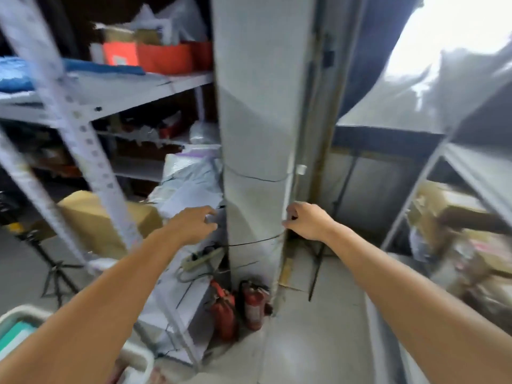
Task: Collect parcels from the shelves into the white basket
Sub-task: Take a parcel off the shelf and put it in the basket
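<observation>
Two hands — left (194, 223) by crinkled grey parcels (188, 173), right (307, 221) by smooth pillar (257, 106)

Layout of the storage aisle. A pillar (255, 134) stood at centre, with a shelving rack (83, 128) to its left and a second rack (471, 167) to its right. Boxes (163, 58) sat on the left rack's upper shelf. A pile of parcels (191, 184) lay against the pillar's left side, right of a cardboard box (91, 217). A power strip (205, 257) lay below the parcels. Two fire extinguishers (253, 303) stood on the floor (318, 328) at the pillar's foot. A basket (138, 353) sat at lower left. The left hand (194, 223) and right hand (307, 221) flanked the pillar.
</observation>
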Available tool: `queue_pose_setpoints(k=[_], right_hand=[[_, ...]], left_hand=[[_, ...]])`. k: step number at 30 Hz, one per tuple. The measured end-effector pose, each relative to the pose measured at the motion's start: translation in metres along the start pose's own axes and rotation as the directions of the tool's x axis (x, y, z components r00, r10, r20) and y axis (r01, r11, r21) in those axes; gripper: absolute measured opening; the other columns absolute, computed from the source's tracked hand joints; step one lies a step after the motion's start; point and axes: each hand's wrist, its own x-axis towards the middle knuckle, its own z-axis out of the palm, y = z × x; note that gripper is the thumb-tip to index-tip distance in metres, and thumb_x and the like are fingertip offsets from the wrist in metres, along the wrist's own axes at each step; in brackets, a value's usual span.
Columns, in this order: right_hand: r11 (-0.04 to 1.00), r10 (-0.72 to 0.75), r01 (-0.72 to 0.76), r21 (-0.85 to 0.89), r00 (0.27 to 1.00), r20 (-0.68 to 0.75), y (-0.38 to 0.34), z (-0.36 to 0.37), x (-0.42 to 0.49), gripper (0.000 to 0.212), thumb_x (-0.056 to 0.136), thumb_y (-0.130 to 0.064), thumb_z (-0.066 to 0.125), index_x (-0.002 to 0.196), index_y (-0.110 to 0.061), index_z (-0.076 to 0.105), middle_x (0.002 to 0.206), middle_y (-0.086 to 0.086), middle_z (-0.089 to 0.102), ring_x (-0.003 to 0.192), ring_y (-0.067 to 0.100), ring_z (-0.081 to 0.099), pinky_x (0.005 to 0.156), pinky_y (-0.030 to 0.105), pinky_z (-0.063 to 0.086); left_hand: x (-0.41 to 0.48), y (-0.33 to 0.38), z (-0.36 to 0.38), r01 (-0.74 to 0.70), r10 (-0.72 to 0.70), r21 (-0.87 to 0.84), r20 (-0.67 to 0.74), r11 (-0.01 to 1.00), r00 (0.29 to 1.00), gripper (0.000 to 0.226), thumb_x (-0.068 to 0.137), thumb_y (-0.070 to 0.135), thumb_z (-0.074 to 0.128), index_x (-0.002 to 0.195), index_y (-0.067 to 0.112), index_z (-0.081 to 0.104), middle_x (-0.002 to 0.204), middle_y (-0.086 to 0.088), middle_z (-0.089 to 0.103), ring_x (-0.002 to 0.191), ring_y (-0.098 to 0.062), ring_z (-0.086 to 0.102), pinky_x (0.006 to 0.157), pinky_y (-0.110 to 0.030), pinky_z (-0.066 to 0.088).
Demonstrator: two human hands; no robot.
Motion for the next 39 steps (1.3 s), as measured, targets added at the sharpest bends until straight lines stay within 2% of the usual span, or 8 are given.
queue_pose_setpoints(k=[4,8,15,22,25,28,33,39], right_hand=[[0.985,0.172,-0.173,0.000,0.980,-0.100,0.067,-0.035,-0.035,0.048,0.093,-0.044,0.062,0.133,-0.018,0.055,0.131,0.007,0.061,0.120,0.029,0.057,0.099,0.037,0.047],[0.931,0.363,-0.363,0.038,0.912,-0.193,0.111,-0.060,-0.075,0.050,0.095,-0.044,0.058,0.139,-0.020,0.051,0.138,0.004,0.057,0.126,0.025,0.053,0.098,0.034,0.043],[0.736,0.676,-0.641,0.217,0.682,-0.280,0.144,-0.052,-0.162,0.042,0.093,-0.041,0.060,0.130,-0.020,0.056,0.129,0.005,0.061,0.113,0.025,0.060,0.096,0.037,0.048],[0.436,0.899,-0.811,0.389,0.376,-0.224,0.148,0.017,-0.294,0.044,0.093,-0.039,0.062,0.131,-0.018,0.055,0.132,0.007,0.060,0.116,0.026,0.058,0.095,0.035,0.049],[0.306,0.950,-0.829,0.469,0.233,-0.207,0.140,0.042,-0.352,0.036,0.092,-0.039,0.063,0.122,-0.021,0.057,0.122,0.007,0.064,0.102,0.028,0.065,0.086,0.036,0.054],[0.219,0.970,-0.829,0.515,0.128,-0.206,0.131,0.060,-0.402,0.036,0.092,-0.036,0.064,0.123,-0.020,0.058,0.123,0.008,0.065,0.106,0.026,0.063,0.092,0.036,0.052],[0.166,0.974,-0.820,0.548,0.048,-0.222,0.128,0.084,-0.476,0.037,0.093,-0.036,0.064,0.126,-0.019,0.060,0.133,0.008,0.061,0.120,0.027,0.057,0.098,0.032,0.047],[0.124,0.974,-0.797,0.591,-0.016,-0.226,0.143,0.114,-0.541,0.044,0.093,-0.042,0.062,0.132,-0.023,0.055,0.136,0.005,0.059,0.119,0.026,0.058,0.096,0.033,0.049]], left_hand=[[0.046,0.087,0.010,-0.202,0.201,0.000,0.051,0.979,0.978,0.044,0.096,0.037,0.058,0.138,0.024,0.051,0.122,-0.004,0.066,0.111,-0.024,0.060,0.093,-0.029,0.045],[0.084,0.165,0.026,-0.408,0.408,-0.022,0.106,0.913,0.907,0.040,0.094,0.038,0.059,0.133,0.028,0.054,0.114,0.002,0.068,0.101,-0.020,0.061,0.087,-0.029,0.047],[0.104,0.265,0.070,-0.694,0.687,-0.051,0.217,0.718,0.694,0.040,0.093,0.038,0.061,0.132,0.028,0.057,0.108,0.004,0.067,0.105,-0.019,0.061,0.094,-0.031,0.047],[0.039,0.334,0.148,-0.851,0.810,-0.118,0.395,0.512,0.433,0.041,0.092,0.035,0.063,0.131,0.024,0.059,0.117,-0.005,0.069,0.107,-0.024,0.063,0.092,-0.032,0.049],[-0.013,0.354,0.182,-0.906,0.840,-0.141,0.454,0.398,0.299,0.041,0.093,0.037,0.063,0.131,0.022,0.060,0.124,-0.009,0.066,0.113,-0.028,0.061,0.095,-0.031,0.047],[-0.067,0.369,0.207,-0.932,0.857,-0.186,0.478,0.310,0.190,0.041,0.094,0.039,0.063,0.131,0.022,0.061,0.124,-0.011,0.067,0.111,-0.029,0.062,0.092,-0.030,0.047],[-0.144,0.384,0.238,-0.946,0.850,-0.224,0.519,0.235,0.088,0.041,0.094,0.040,0.061,0.131,0.024,0.060,0.121,-0.011,0.069,0.109,-0.028,0.064,0.093,-0.034,0.050],[-0.215,0.395,0.270,-0.941,0.861,-0.261,0.506,0.215,0.056,0.031,0.097,0.035,0.059,0.124,0.020,0.065,0.113,-0.010,0.072,0.106,-0.031,0.064,0.087,-0.036,0.052]])
